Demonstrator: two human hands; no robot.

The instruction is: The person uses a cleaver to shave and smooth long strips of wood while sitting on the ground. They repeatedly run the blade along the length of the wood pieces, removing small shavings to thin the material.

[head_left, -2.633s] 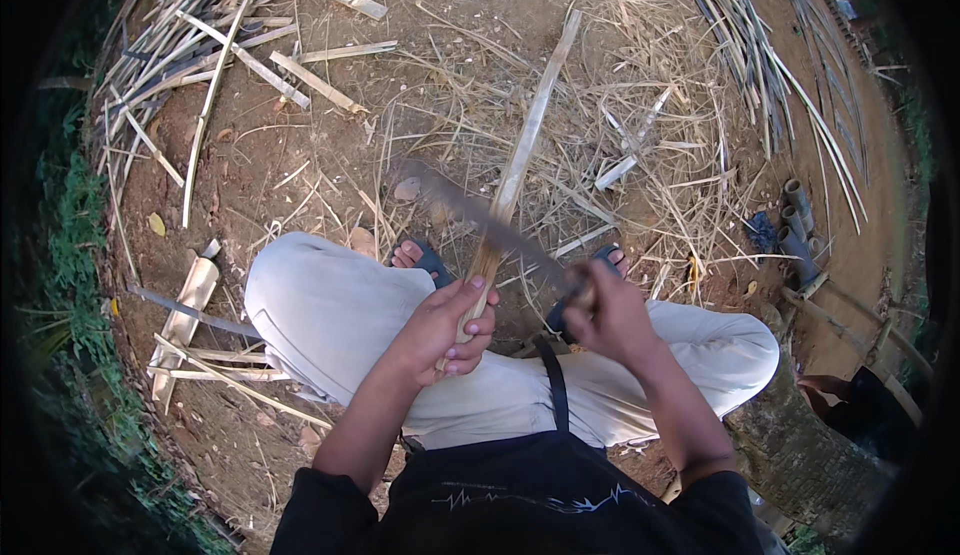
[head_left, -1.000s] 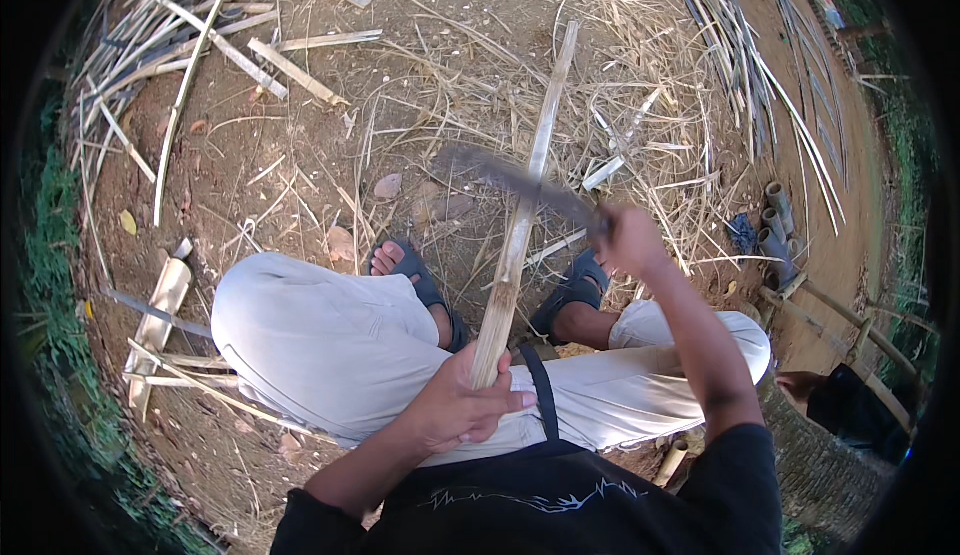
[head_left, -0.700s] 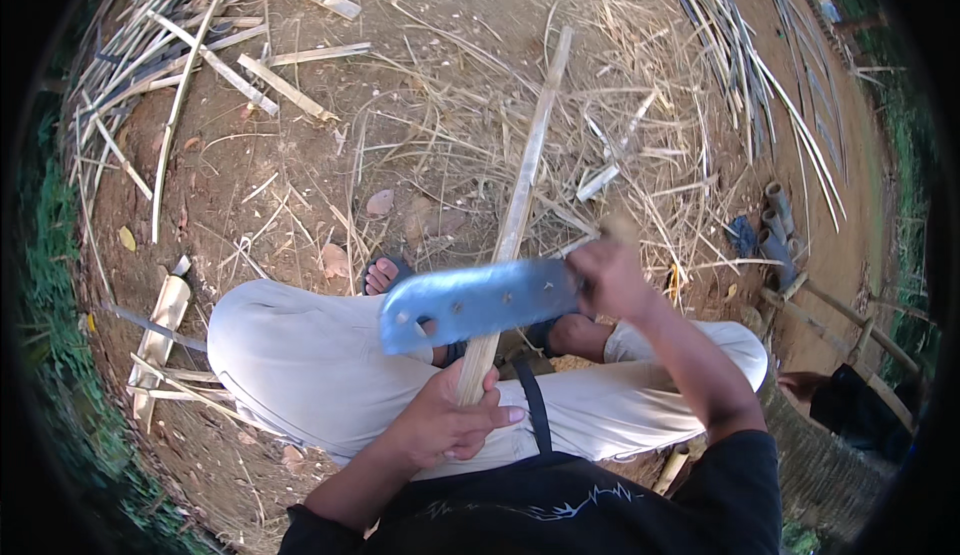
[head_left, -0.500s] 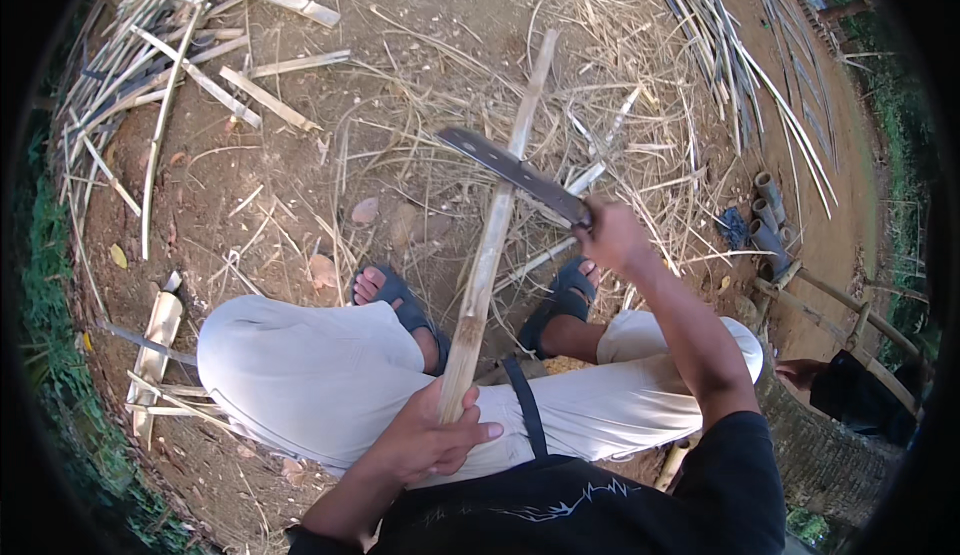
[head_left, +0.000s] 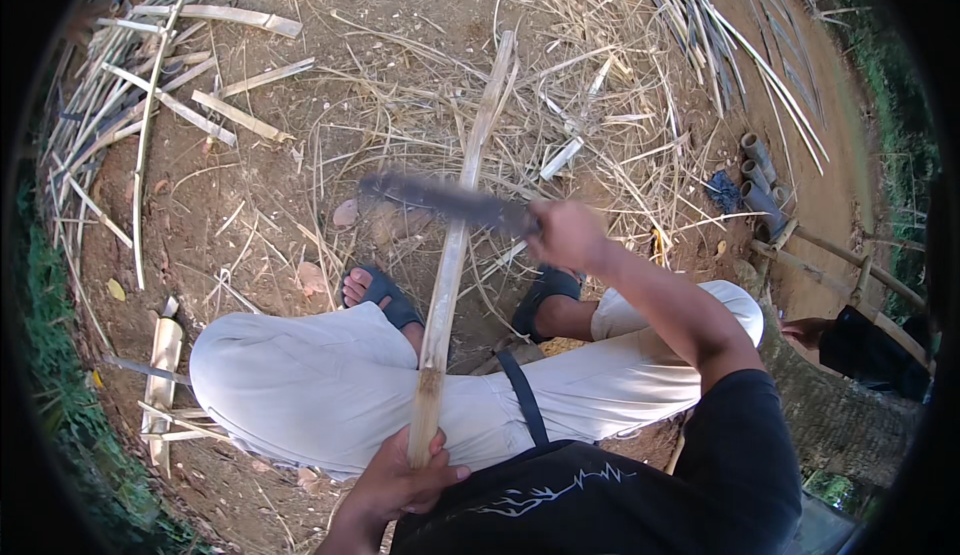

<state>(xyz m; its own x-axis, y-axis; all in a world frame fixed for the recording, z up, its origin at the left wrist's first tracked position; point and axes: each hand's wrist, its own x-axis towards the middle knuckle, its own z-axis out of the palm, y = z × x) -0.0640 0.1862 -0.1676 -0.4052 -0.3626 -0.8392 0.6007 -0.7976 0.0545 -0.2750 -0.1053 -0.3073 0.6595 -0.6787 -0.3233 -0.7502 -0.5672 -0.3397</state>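
Observation:
My left hand (head_left: pixel 410 480) is wrapped round the near end of a long bamboo strip (head_left: pixel 447 275), close to my lap. From there the strip slants away over the ground, its far end slightly to the right. My right hand (head_left: pixel 570 235) grips a machete (head_left: pixel 430 198) by its handle, which the fingers mostly hide. The dark blade, smeared by motion, lies across the strip about midway along and points left. Whether the edge bites into the strip, I cannot tell. Pale thin shavings (head_left: pixel 600 125) litter the ground beyond my sandalled feet.
Split bamboo pieces (head_left: pixel 120 105) are heaped at the far left. Long thin strips (head_left: pixel 690 35) lie at the far right, with bamboo tubes (head_left: pixel 762 180) nearer. Left of my knee, another blade (head_left: pixel 145 367) rests on a short bamboo piece (head_left: pixel 162 355). A log (head_left: pixel 840 405) lies at right.
The machete has come nearer to me along the strip and moved left. My left hand and the strip's near end have shifted left and lower in the view, which has itself shifted somewhat.

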